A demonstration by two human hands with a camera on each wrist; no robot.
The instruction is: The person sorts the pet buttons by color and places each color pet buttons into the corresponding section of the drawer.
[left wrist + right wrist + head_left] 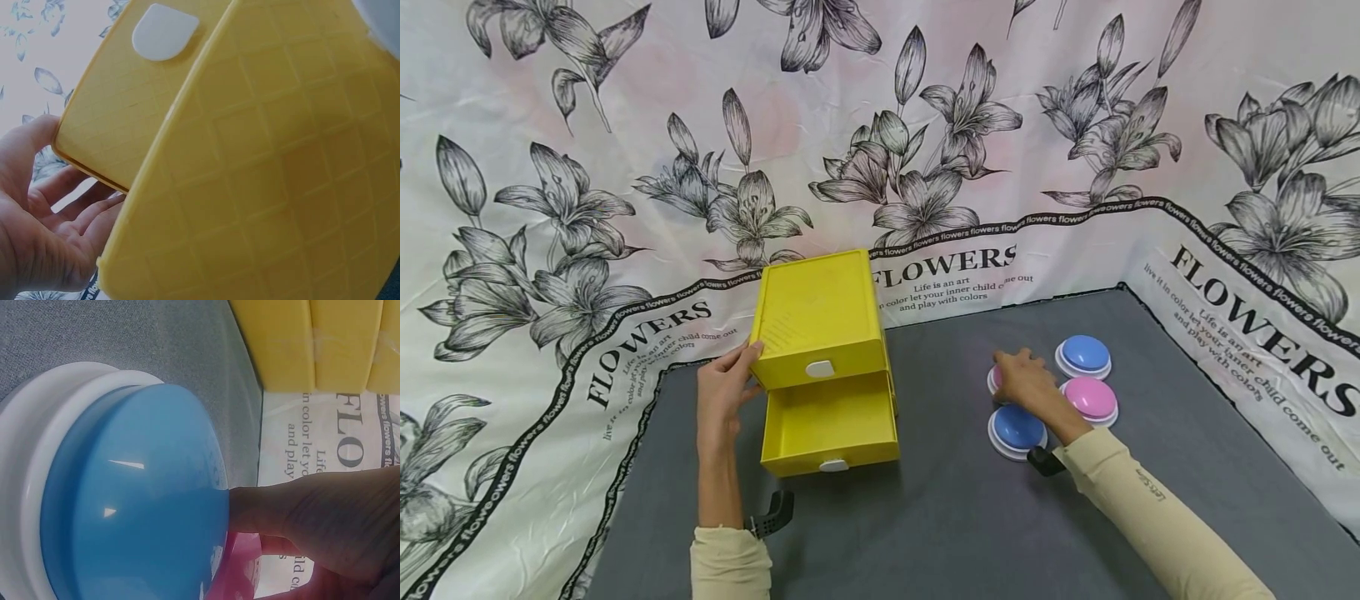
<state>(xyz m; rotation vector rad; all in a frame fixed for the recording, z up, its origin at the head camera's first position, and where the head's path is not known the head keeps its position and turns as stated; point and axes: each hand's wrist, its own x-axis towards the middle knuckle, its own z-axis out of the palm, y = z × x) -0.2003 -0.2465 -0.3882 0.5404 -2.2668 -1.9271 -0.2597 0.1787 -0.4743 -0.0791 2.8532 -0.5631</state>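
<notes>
A yellow drawer unit (820, 304) stands on the grey table, its lower drawer (827, 462) pulled out and no contents visible inside. My left hand (718, 408) grips the unit's upper left front corner. In the left wrist view, the thumb lies on that corner and the fingers are at the side, partly hidden behind the drawer. To the right, my right hand (1028, 385) holds a pink dome push button (995, 380) from above, covering most of it. A blue push button (1019, 427) sits just in front of that hand and fills much of the right wrist view.
Right of my right hand are another pink push button (1090, 397) and a blue one (1085, 353) behind it, both on white bases. A flower-printed cloth (940, 292) rises behind and along both sides of the table (940, 517). A black band is on each wrist.
</notes>
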